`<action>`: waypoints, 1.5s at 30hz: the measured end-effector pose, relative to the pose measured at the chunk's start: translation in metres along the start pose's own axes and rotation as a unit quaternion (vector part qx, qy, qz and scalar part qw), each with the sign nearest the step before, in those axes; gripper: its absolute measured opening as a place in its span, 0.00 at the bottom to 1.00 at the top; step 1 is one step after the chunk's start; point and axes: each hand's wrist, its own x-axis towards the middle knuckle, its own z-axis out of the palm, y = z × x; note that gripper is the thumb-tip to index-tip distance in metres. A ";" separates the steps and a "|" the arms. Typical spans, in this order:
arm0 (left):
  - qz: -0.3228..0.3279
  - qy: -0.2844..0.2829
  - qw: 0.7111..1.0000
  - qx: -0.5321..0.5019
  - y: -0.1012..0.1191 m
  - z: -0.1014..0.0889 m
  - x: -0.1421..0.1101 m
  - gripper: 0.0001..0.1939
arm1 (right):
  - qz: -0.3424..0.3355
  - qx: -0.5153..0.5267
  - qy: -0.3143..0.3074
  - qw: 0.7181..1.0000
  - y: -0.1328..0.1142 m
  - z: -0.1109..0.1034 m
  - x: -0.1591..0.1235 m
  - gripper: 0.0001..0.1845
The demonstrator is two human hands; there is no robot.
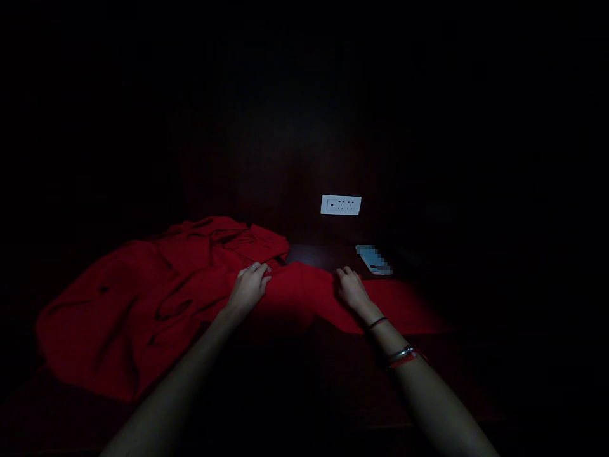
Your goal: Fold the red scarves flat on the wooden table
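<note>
A large red cloth [190, 289] is bunched up on the left of a dark surface and runs as a flatter strip to the right. Near the middle, my left hand [250, 285] has its fingers curled onto the upper edge of the cloth, a ring on one finger. Farther right, my right hand [352, 287] grips the far edge of the flat strip with bent fingers. Between the two hands the cloth lies fairly smooth, with a slight fold. What kind of cloth article it is cannot be made out.
A pale phone-like object [373, 259], partly pixelated, lies on the dark tabletop [318, 255] beyond my right hand. Behind it, a white socket plate [341, 205] is fixed to the dark wall. Most of the surroundings are lost in darkness.
</note>
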 end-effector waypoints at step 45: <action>0.181 0.128 0.957 -0.186 0.035 -0.031 -0.020 0.06 | -0.235 0.361 0.155 0.889 -0.056 -0.049 -0.025 0.06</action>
